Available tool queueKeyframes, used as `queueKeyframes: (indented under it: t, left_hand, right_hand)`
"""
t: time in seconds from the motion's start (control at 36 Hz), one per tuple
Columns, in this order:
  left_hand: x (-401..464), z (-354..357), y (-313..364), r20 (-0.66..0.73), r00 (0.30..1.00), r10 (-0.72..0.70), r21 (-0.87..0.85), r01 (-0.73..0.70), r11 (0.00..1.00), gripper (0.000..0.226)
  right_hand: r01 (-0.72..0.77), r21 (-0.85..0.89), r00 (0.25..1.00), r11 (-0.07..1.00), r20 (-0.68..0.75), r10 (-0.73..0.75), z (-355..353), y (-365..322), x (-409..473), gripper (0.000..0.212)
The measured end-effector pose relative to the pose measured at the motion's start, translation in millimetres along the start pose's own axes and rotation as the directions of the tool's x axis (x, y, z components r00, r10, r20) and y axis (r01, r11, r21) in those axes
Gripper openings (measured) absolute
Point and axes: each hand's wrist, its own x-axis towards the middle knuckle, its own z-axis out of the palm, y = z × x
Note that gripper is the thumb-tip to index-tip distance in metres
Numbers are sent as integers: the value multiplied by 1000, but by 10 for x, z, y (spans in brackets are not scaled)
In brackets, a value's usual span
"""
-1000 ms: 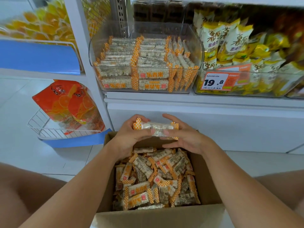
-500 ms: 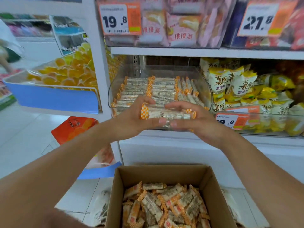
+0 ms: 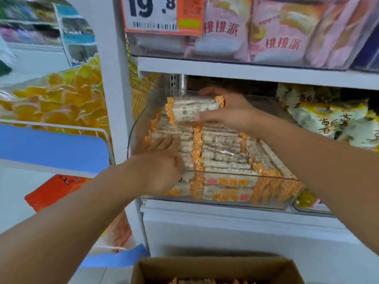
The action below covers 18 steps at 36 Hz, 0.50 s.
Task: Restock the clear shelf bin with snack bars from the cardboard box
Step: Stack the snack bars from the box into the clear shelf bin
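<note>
right hand: the right hand [image 3: 231, 111] is curled round a small stack of snack bars [image 3: 194, 108], thumb on the near side and fingers over the far edge, held above the back rows of the bin.
left hand: the left hand [image 3: 162, 160] lies low over the front-left rows in the bin, fingers reaching forward onto the packed bars; whether they press flat or pinch a bar i cannot tell.
bin: the clear shelf bin [image 3: 225, 202] sits under both hands, rigid see-through plastic with rounded corners, already well filled with bars laid in rows.
box: the cardboard box [image 3: 215, 267] is below and nearer than both hands, only its far rim showing.
handling: the bars look light and fairly stiff, so a stack should carry as one block; the film wrappers are glossy and likely slippery against each other.
grip: best held across the long sides, squeezing the stack together, not by the crimped ends.
texture: clear film over a pale grainy bar, orange checked ends, flat rectangular shape.
</note>
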Motion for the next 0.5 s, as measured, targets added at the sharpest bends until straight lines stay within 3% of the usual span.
queueKeyframes:
  t: [0.14, 0.19, 0.25, 0.31, 0.42, 0.5]
  left_hand:
    - [5, -9, 14, 32, 998, -57, -63, 59, 996, 57]
    - [-26, 52, 16, -185, 980, 72, 26, -69, 997, 53]
    - [-32, 24, 34, -306, 943, 128, 98, -103, 990, 56]
    - [-9, -15, 48, -322, 946, 32, 38, -21, 999, 65]
    - [82, 15, 29, -345, 938, 33, -67, -59, 996, 54]
    - [77, 41, -17, -326, 945, 27, -104, -64, 992, 77]
  right_hand:
    - [-16, -119, 998, 993, 64, 24, 205, 166, 502, 72]
    - [7, -243, 991, 970, 130, 25, 248, 176, 597, 78]
    - [31, -363, 984, 931, 174, 35, 235, 152, 651, 81]
    - [53, -431, 978, 901, 206, 41, 196, 93, 679, 81]
    - [144, -569, 956, 810, 292, 35, 284, -10, 676, 81]
    - [138, -628, 951, 766, 301, 75, 445, -14, 690, 92]
